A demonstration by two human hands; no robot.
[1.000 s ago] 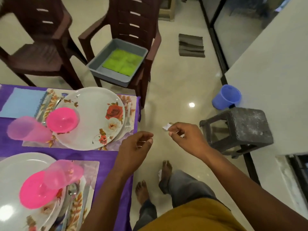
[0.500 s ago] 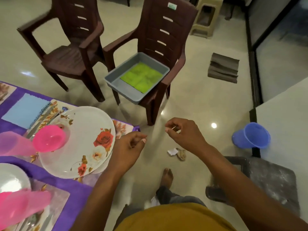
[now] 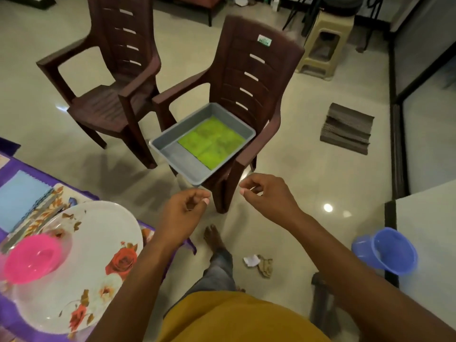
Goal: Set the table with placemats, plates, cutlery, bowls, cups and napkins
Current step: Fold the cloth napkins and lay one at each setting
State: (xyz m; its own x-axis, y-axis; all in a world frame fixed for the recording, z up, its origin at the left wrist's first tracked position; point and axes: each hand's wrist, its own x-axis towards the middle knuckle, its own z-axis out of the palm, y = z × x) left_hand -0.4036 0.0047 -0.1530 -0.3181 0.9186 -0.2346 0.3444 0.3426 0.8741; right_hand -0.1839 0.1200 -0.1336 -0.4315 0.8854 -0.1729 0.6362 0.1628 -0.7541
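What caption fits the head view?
Both hands hover before a gray tray of green napkins on a chair.

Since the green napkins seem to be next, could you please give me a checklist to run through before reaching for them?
1. Green napkins present in the grey tray: ok.
2. Tray resting securely on the chair: not ok, its near corner overhangs the seat.
3. Left hand free: cannot tell, fingers curled.
4. Right hand free: cannot tell, fingertips pinched together.
5. Floor ahead clear: not ok, paper scrap lies by the foot.
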